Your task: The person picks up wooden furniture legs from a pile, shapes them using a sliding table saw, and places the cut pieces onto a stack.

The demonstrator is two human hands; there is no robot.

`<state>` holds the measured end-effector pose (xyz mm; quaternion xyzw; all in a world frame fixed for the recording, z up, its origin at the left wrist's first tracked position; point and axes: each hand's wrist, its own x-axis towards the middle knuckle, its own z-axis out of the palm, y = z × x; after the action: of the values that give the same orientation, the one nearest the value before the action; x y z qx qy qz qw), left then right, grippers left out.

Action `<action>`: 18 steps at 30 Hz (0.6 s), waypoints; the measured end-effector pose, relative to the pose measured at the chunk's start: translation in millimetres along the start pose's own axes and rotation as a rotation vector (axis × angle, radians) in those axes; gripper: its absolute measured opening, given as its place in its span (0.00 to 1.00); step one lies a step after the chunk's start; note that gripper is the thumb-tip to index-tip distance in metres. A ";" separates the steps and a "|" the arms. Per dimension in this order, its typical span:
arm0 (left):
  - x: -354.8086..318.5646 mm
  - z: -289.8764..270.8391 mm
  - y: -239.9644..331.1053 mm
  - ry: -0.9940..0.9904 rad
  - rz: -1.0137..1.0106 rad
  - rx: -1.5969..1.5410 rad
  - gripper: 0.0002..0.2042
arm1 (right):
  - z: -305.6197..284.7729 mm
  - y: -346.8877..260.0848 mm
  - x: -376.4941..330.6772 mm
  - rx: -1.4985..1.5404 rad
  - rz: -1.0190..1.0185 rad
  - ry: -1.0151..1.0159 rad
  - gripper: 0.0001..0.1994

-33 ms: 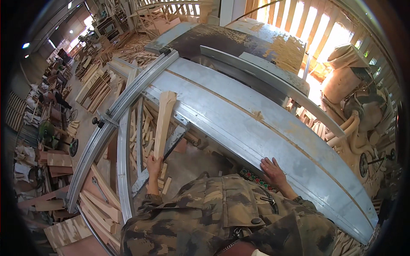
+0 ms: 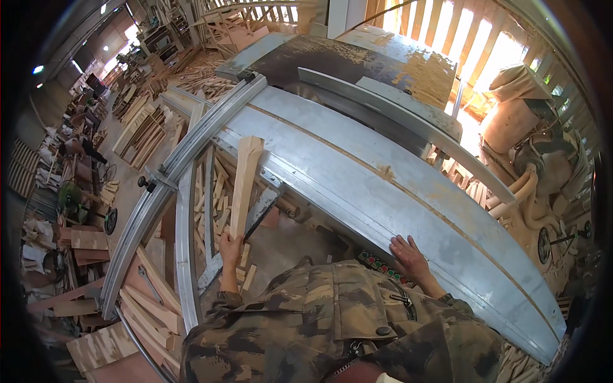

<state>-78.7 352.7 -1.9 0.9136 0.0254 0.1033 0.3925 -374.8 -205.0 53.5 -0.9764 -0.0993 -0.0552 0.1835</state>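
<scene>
Right hand: lies flat on the near edge of the metal table, right hand (image 2: 409, 257) fingers slightly spread, gripping nothing.
Buttons: the red and green buttons (image 2: 383, 267) sit just beside it; a careless wrist or jacket (image 2: 319, 287) could press one.
Left hand: fingers of the left hand (image 2: 230, 247) wrap the wooden piece's lower end.
Wooden piece: the wooden piece (image 2: 245, 182) slants up across the metal table (image 2: 357, 172)'s edge; held at one end only, it could tip or twist.
Offcuts: wood offcuts (image 2: 222, 214) lie beyond the rails; any bin is indistinguishable.
Sack: the bulky sack (image 2: 511, 124) hides its contents.
</scene>
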 end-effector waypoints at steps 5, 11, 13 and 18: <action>-41.3 -16.4 50.8 0.010 0.013 -0.053 0.16 | -5.2 5.0 -27.4 0.039 0.027 0.043 0.30; -68.5 -47.3 159.5 -0.033 0.215 -0.009 0.17 | -20.3 13.7 -21.9 0.303 0.302 0.152 0.18; -80.1 -31.7 172.1 -0.290 0.142 -0.452 0.14 | -41.4 -10.5 34.5 0.543 0.360 0.254 0.20; -100.5 65.6 264.1 -0.724 0.228 -0.816 0.16 | -50.5 -68.6 159.3 0.947 -0.005 0.406 0.31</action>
<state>-172.3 110.8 128.1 0.6615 -0.2521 -0.1739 0.6846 -237.9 -133.4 147.1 -0.7556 -0.0779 -0.1929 0.6211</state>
